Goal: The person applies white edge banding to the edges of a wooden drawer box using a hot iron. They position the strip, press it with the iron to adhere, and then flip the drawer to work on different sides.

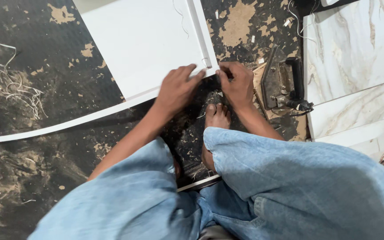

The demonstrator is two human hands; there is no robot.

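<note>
- Dark, worn floor w/ black coating flaked off in many spots, tan board showing through; dust and small white chips scattered all around the hands.
- One white panel lies flat on the floor, just beyond the hands; its near corner sits right btwn them.
- One long white edge strip runs from the panel's near edge out to the left of the left hand, curving away along the floor; a second raised white strip runs along the panel's right side, beyond the hands.
- Left hand: palm down on the panel's near edge, fingers spread and pressing at the corner; not wrapped around anything.
- Right hand: fingers curled, pinching at the same corner where the strips meet; whatever is in the pinch is too small to tell.
- One bare foot just below the hands, toes pointing toward the panel corner.
- Two knees in light blue jeans, nearer than the hands; person sits low on the floor.
- One dark metal tool w/ black handle just right of the right hand, resting on a tan offcut.
- Marble-pattern sheets, approx three or four stacked, further right of that tool.
- One tangle of thin white shavings far left of the left hand.
</note>
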